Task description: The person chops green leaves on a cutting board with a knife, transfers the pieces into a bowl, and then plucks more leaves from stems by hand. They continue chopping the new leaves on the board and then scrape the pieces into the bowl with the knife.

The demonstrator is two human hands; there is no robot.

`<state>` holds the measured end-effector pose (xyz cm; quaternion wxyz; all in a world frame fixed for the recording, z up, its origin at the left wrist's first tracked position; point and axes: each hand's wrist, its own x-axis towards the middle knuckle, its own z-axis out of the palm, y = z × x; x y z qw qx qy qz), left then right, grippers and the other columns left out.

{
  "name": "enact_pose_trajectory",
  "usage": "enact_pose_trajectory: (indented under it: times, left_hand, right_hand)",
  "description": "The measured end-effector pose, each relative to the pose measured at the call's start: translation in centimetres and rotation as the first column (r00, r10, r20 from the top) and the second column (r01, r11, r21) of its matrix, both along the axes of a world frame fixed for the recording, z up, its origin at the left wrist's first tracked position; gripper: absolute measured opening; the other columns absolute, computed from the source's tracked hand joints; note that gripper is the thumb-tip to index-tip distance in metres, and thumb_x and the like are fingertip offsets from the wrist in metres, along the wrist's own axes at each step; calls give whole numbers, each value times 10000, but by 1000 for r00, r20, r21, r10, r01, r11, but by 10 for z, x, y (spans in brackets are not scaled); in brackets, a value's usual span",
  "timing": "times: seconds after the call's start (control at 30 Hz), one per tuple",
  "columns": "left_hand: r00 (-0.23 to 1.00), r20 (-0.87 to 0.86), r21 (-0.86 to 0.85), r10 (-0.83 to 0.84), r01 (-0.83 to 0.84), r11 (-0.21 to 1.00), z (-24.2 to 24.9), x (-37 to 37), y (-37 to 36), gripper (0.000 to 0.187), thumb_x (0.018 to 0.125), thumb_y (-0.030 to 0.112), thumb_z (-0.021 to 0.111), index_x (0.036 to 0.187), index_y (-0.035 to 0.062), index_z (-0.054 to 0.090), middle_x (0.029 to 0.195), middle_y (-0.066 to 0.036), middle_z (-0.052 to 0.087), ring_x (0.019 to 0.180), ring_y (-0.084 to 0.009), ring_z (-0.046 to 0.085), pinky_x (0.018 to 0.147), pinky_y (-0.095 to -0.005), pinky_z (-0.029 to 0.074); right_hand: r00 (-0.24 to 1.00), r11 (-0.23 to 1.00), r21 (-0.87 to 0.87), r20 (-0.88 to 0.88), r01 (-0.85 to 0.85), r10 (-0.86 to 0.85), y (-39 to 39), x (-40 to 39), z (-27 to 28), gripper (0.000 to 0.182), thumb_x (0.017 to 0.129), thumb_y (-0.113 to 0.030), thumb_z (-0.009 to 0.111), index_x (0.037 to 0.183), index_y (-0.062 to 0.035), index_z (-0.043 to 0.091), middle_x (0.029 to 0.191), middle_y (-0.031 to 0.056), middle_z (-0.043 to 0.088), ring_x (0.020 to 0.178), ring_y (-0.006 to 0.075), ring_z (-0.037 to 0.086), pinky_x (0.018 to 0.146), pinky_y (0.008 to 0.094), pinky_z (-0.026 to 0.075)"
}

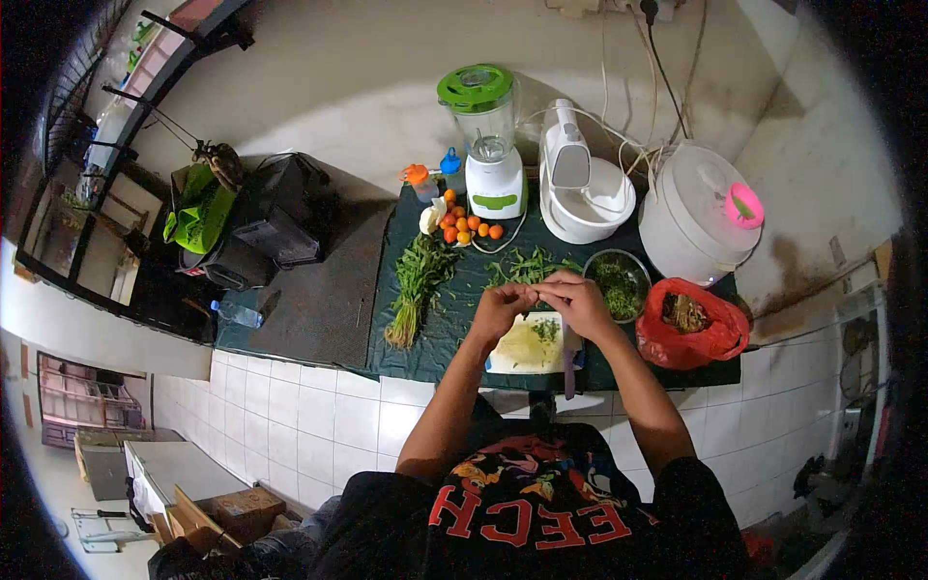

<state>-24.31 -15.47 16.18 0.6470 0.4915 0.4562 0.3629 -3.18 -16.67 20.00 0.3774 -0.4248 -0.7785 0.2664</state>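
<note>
My left hand (505, 311) and my right hand (580, 302) meet above the far edge of a white cutting board (512, 358). Fingers of both are pinched together, and what sits between them is too small to make out. Chopped greens (546, 331) lie on the board. Along its right side rests a knife (568, 372), blade toward the near edge. Loose leafy stems (532, 263) are spread just beyond my hands. To the right of my right hand stands a metal bowl (646, 287) holding cut greens (617, 282).
A bunch of greens (422, 280) lies left, near orange tomatoes (462, 224). Behind stand a blender (495, 179), a stand mixer (580, 198) and a large white lidded container (691, 213). A red plastic bag (667, 343) sits at the right front edge of the dark-covered table (411, 362).
</note>
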Motion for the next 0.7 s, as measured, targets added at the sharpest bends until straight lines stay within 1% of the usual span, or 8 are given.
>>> enact_pose_trajectory:
  times: [0.2, 0.27, 0.33, 0.4, 0.43, 0.47, 0.53, 0.7]
  left_hand:
    - [995, 98, 39, 34, -37, 999, 12, 6, -18, 245, 969, 127, 731, 1170, -10, 701, 943, -43, 744, 927, -105, 665, 825, -262, 525]
    - [995, 97, 186, 16, -33, 982, 19, 6, -22, 337, 960, 123, 741, 1249, -28, 657, 963, -58, 748, 935, -128, 687, 829, -276, 542]
    - [1000, 2, 276, 26, -25, 961, 30, 7, -26, 321, 946, 149, 759, 1213, -18, 693, 951, -87, 765, 919, -140, 704, 817, -291, 554]
    - [954, -245, 493, 173, -31, 870, 46, 8, -37, 282, 925, 171, 778, 1153, 8, 740, 940, -123, 778, 896, -157, 725, 807, -306, 562]
    - [926, -285, 597, 249, -32, 802, 39, 7, -36, 245, 894, 170, 795, 1098, 35, 773, 909, -148, 771, 862, -220, 741, 778, -344, 567]
    - [926, -283, 593, 250, -35, 804, 37, 6, -37, 245, 894, 170, 795, 1098, 35, 773, 909, -148, 771, 862, -220, 741, 778, -344, 567]
    - [854, -394, 744, 339, 79, 664, 41, 4, -40, 269, 869, 158, 799, 1113, 45, 774, 882, -144, 754, 814, -300, 716, 742, -386, 555]
    - [753, -488, 755, 441, 112, 646, 42, 9, -45, 213, 870, 103, 753, 1080, 67, 759, 936, -150, 744, 831, -360, 696, 779, -413, 559]
  right_hand:
    - [992, 995, 68, 99, 68, -75, -13, 3, 6, 170, 933, -140, 695, 1075, -61, 746, 1013, 96, 693, 912, 305, 699, 798, 401, 562]
    - [987, 990, 76, 97, 118, -125, -18, 0, 11, 158, 936, -152, 694, 1056, -61, 742, 1009, 97, 692, 905, 310, 698, 792, 405, 561]
    - [980, 981, 92, 94, 169, -177, -21, -2, 18, 149, 939, -164, 694, 1037, -61, 738, 1006, 98, 691, 898, 316, 697, 785, 409, 560]
    - [975, 975, 83, 64, 207, -213, -26, -5, 22, 159, 939, -178, 698, 1044, -64, 736, 1001, 98, 689, 894, 316, 697, 778, 412, 559]
    - [969, 971, 75, 73, 229, -235, -27, -6, 23, 152, 942, -175, 695, 1040, -67, 737, 997, 98, 688, 896, 318, 698, 779, 413, 559]
    - [970, 971, 71, 77, 227, -232, -28, -5, 23, 152, 942, -175, 695, 1040, -67, 737, 997, 98, 688, 896, 318, 698, 779, 413, 559]
    - [964, 964, 66, 51, 259, -262, -28, -6, 24, 149, 943, -169, 691, 1039, -64, 734, 996, 98, 689, 897, 320, 698, 778, 410, 559]
    - [956, 952, 87, 1, 293, -294, -33, -11, 29, 115, 925, -104, 711, 1004, -24, 736, 943, 115, 693, 802, 308, 688, 689, 379, 537]
